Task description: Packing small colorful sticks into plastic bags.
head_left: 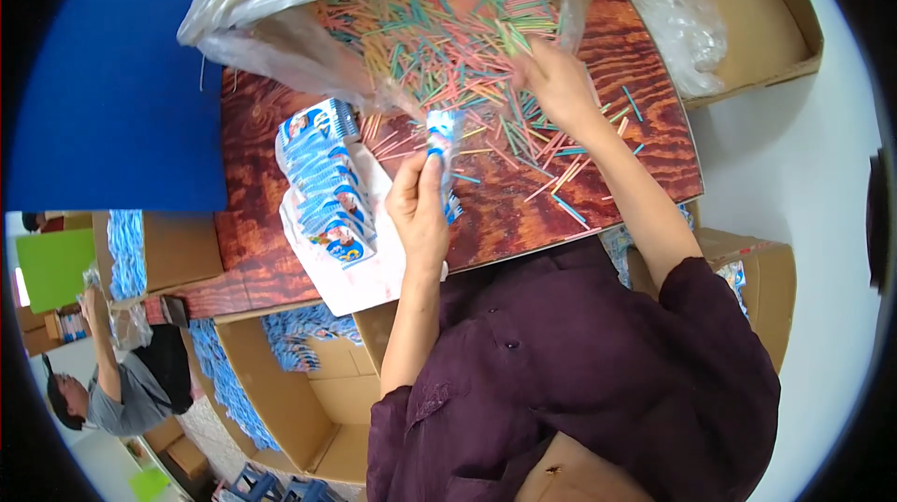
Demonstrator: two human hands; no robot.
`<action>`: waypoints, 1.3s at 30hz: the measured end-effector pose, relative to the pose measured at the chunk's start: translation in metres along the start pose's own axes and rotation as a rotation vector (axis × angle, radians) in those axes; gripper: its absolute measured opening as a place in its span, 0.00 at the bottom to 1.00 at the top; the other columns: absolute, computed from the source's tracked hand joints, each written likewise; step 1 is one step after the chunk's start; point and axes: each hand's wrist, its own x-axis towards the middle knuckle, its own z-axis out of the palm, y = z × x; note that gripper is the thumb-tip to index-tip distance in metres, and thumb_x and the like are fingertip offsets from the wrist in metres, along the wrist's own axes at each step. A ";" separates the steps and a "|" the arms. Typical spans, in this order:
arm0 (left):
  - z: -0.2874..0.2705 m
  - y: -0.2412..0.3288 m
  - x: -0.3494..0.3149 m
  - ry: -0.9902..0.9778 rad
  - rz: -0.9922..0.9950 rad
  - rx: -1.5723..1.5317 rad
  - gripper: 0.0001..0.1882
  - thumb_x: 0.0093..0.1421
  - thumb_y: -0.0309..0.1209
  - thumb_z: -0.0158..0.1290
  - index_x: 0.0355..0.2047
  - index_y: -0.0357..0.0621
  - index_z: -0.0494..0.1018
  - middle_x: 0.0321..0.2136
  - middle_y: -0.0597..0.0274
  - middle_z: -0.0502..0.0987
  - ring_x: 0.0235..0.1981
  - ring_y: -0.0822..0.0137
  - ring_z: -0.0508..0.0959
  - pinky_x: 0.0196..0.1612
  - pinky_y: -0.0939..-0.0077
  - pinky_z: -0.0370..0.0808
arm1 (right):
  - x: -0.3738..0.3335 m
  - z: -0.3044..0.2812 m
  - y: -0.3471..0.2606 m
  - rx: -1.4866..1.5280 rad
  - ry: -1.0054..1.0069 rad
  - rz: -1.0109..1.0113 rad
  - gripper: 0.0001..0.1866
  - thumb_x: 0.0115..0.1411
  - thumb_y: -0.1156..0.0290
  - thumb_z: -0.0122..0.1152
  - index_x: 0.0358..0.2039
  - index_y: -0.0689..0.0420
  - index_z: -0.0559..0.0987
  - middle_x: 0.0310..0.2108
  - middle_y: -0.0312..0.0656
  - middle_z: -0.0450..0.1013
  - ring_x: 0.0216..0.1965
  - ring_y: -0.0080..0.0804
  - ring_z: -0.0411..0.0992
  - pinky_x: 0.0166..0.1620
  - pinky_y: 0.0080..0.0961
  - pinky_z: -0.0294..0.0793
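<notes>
Sticks (pixel 448 35), thin and many-coloured, lie heaped on the wooden table (pixel 645 166) and spill out of a clear plastic bag (pixel 280 26) at its far side. The right hand (pixel 559 82) is down among them, fingers curled over a few (how many it has pinched I cannot tell). The left hand (pixel 418 208) grasps a small blue-and-white packet (pixel 443 142) upright just in front of the heap.

Loose sticks already reach toward the table's near right edge, so a careless sweep could, I judge, send some over it. The held packet is narrow, and sticks pushed at it askew might miss its mouth.

A stack of similar packets (pixel 327 184) rests on white sheeting at the left. Cardboard boxes (pixel 280 381) below the table hold more blue packets; another box (pixel 747 7) at the far right holds crumpled clear plastic
</notes>
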 end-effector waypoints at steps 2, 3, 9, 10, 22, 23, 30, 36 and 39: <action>0.009 -0.005 0.009 -0.055 0.176 0.075 0.06 0.63 0.23 0.49 0.37 0.32 0.73 0.46 0.55 0.74 0.45 0.68 0.74 0.50 0.76 0.67 | -0.014 0.021 0.018 0.594 -0.353 0.117 0.12 0.66 0.62 0.51 0.31 0.57 0.73 0.21 0.33 0.71 0.23 0.22 0.72 0.27 0.22 0.70; 0.015 0.001 0.013 -0.076 0.294 0.144 0.06 0.63 0.23 0.49 0.37 0.32 0.73 0.47 0.54 0.74 0.46 0.66 0.74 0.50 0.75 0.68 | -0.033 0.026 0.006 0.701 -0.477 0.136 0.12 0.66 0.62 0.51 0.30 0.55 0.73 0.19 0.32 0.70 0.21 0.21 0.71 0.24 0.19 0.68; 0.027 -0.004 0.003 -0.189 0.267 0.278 0.05 0.64 0.24 0.48 0.35 0.34 0.72 0.40 0.56 0.76 0.38 0.68 0.75 0.43 0.76 0.70 | -0.083 0.052 0.004 0.969 -0.749 0.314 0.09 0.64 0.67 0.50 0.28 0.55 0.73 0.17 0.36 0.69 0.17 0.26 0.68 0.21 0.21 0.65; 0.025 -0.007 -0.001 -0.183 0.174 0.280 0.06 0.65 0.25 0.48 0.36 0.34 0.72 0.37 0.60 0.77 0.34 0.73 0.74 0.39 0.78 0.70 | -0.085 0.053 0.006 1.057 -0.818 0.394 0.07 0.62 0.69 0.52 0.26 0.54 0.73 0.16 0.35 0.67 0.17 0.24 0.67 0.20 0.20 0.63; 0.011 -0.012 -0.029 -0.111 0.123 0.244 0.06 0.64 0.26 0.50 0.36 0.34 0.72 0.31 0.61 0.77 0.28 0.69 0.74 0.33 0.75 0.71 | -0.105 0.088 0.010 0.938 -0.510 0.173 0.05 0.62 0.68 0.58 0.32 0.56 0.75 0.18 0.26 0.63 0.18 0.13 0.59 0.21 0.16 0.55; 0.006 -0.006 -0.032 0.027 0.049 -0.011 0.06 0.65 0.26 0.49 0.38 0.36 0.72 0.33 0.63 0.77 0.30 0.73 0.73 0.33 0.78 0.70 | -0.104 0.079 0.004 1.029 -0.568 0.244 0.07 0.64 0.67 0.56 0.34 0.58 0.76 0.22 0.26 0.67 0.24 0.11 0.61 0.25 0.15 0.60; -0.038 -0.005 -0.030 0.143 0.055 -0.278 0.08 0.67 0.28 0.47 0.42 0.38 0.71 0.39 0.56 0.79 0.40 0.69 0.78 0.47 0.75 0.73 | -0.108 0.087 0.018 0.843 -0.345 -0.002 0.06 0.62 0.73 0.58 0.30 0.62 0.77 0.26 0.33 0.74 0.29 0.15 0.69 0.33 0.15 0.69; -0.051 -0.009 -0.042 0.138 0.020 -0.277 0.09 0.64 0.28 0.50 0.42 0.37 0.71 0.40 0.52 0.78 0.41 0.63 0.79 0.49 0.66 0.74 | -0.113 0.087 0.015 0.816 -0.292 0.041 0.05 0.58 0.75 0.62 0.28 0.62 0.77 0.28 0.35 0.75 0.32 0.18 0.71 0.36 0.20 0.71; -0.054 -0.013 -0.049 0.126 -0.025 -0.253 0.09 0.64 0.28 0.50 0.42 0.37 0.71 0.39 0.53 0.79 0.41 0.64 0.79 0.49 0.67 0.73 | -0.112 0.086 0.012 0.694 -0.264 -0.010 0.05 0.55 0.73 0.64 0.27 0.60 0.77 0.28 0.37 0.75 0.31 0.24 0.72 0.39 0.25 0.70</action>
